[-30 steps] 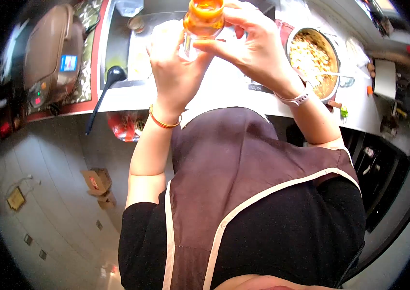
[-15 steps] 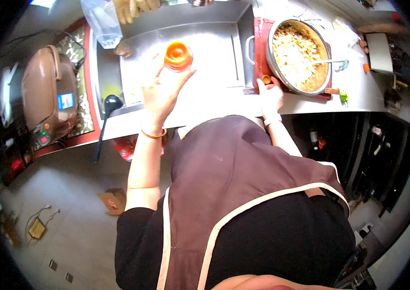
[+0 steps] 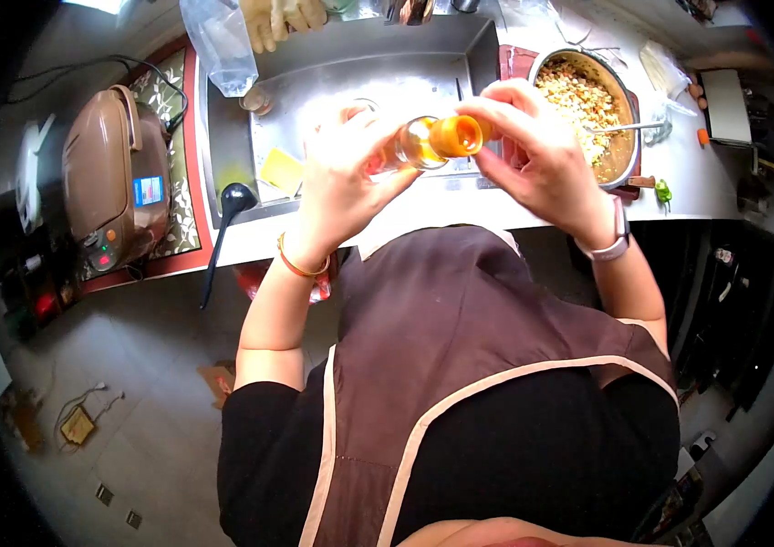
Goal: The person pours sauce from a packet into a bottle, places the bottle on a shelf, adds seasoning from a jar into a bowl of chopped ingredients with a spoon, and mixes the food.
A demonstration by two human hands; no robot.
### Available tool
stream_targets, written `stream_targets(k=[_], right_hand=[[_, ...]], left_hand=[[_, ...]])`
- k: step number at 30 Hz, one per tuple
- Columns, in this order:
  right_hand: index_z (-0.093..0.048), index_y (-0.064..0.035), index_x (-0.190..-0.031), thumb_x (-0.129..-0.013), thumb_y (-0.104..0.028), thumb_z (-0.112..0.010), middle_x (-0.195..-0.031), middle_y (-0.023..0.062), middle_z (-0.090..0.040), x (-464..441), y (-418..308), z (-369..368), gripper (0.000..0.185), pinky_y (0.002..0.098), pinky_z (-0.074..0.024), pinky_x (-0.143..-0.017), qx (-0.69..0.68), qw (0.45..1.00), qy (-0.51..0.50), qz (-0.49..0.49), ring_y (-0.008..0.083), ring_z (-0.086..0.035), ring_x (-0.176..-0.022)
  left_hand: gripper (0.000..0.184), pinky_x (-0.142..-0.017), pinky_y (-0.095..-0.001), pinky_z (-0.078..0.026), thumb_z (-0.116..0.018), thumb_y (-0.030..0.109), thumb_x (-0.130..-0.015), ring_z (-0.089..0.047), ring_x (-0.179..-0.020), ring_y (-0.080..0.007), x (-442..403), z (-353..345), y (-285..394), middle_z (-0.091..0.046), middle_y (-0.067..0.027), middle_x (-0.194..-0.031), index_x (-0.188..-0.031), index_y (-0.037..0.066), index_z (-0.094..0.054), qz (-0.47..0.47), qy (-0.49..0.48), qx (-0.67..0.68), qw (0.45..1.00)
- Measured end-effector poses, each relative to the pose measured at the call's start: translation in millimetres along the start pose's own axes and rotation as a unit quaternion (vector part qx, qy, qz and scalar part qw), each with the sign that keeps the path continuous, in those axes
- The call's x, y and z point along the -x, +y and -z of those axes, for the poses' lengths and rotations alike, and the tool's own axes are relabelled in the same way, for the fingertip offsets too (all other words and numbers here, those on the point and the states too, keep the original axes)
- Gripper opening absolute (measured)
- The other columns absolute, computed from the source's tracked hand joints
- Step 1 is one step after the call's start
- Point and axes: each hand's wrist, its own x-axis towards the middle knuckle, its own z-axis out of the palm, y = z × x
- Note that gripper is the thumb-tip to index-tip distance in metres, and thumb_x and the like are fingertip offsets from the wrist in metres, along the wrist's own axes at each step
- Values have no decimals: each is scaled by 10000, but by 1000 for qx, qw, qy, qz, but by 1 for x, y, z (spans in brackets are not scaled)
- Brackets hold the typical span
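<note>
My left hand (image 3: 346, 178) is wrapped round a small clear bottle (image 3: 417, 143), tilted with its top toward the right. The bottle has an orange top (image 3: 456, 137) with a round rim. My right hand (image 3: 546, 155) is closed at the orange top, thumb below and fingers above. Its fingertips partly hide an orange-brown edge there. Both hands are over the front edge of the sink (image 3: 350, 64).
A pot (image 3: 631, 159) of chopped food with a spoon handle (image 3: 638, 127) stands right of the sink. At left are a black ladle (image 3: 237, 198) and a brown rice cooker (image 3: 104, 173). A plastic bag (image 3: 223, 55) and gloves (image 3: 282, 20) hang at the back; a green pepper (image 3: 663, 190) lies at right.
My right hand has lifted from beside the pot and come left to the bottle's orange top. The bottle, upright before in my left hand, has moved right and tipped sideways.
</note>
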Motion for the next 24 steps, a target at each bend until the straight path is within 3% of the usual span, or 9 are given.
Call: stream_targets(k=[2,4,6,14,16,18,20,24], right_hand=[[-560,-21,-1067,-731,-17,-666,-959,127,-551,-10,-7,14,352,305,-500,-678,-1,999,-39,-17,227,-610,-764],[-544,-19,-1090,-736,-20,-666,-976,129,-551,-15,-7,21,374,321,-500,-695,8,998,-62,1,251,-611,-818],[-527,-21,-1114,-741,-34,-665,-992,128,-547,-18,-9,23,399,327,-497,-697,31,996,-75,38,270,-602,-835],[-521,-20,-1029,-746,-83,-675,-986,125,-552,-30,-21,36,329,327,-495,-661,78,982,-132,108,273,-596,-784],[-540,-24,-1004,-742,-97,-678,-982,120,-554,-29,-21,37,305,325,-494,-656,91,981,-135,105,264,-593,-791],[-562,-30,-977,-739,-110,-680,-975,114,-556,-31,-21,39,278,326,-495,-653,126,968,-117,181,260,-592,-815],[-575,-32,-970,-736,-119,-680,-965,110,-556,-33,-23,43,271,327,-496,-648,140,963,-123,194,259,-588,-822],[-580,-34,-976,-721,-159,-708,-925,106,-558,-38,-21,47,312,311,-492,-634,86,967,-126,203,245,-586,-782]], left_hand=[[327,-829,-360,-322,-706,208,-672,-532,-916,-204,0,2,2,-592,-9,-802,-963,105,-600,-47,42,-93,994],[292,-844,-365,-311,-682,190,-672,-538,-916,-191,1,8,5,-597,-10,-826,-936,108,-586,-33,43,-101,993],[399,-848,-367,-333,-732,191,-635,-535,-986,-256,4,11,7,-625,-37,-938,-999,87,-605,-34,42,-153,987],[365,-823,-363,-337,-707,187,-643,-536,-955,-240,7,18,12,-613,-36,-909,-972,71,-601,-39,74,-157,984],[357,-817,-360,-344,-706,189,-643,-541,-940,-229,6,20,14,-610,-41,-891,-959,63,-600,-50,52,-160,985],[359,-816,-359,-346,-708,190,-639,-544,-929,-223,4,23,18,-608,-42,-881,-957,62,-600,-51,44,-151,986],[362,-815,-358,-349,-710,191,-634,-547,-918,-217,2,26,20,-606,-42,-871,-954,61,-600,-54,34,-143,988],[365,-812,-356,-350,-714,192,-624,-552,-897,-208,2,28,18,-604,-38,-859,-948,67,-601,-74,5,-109,991]])
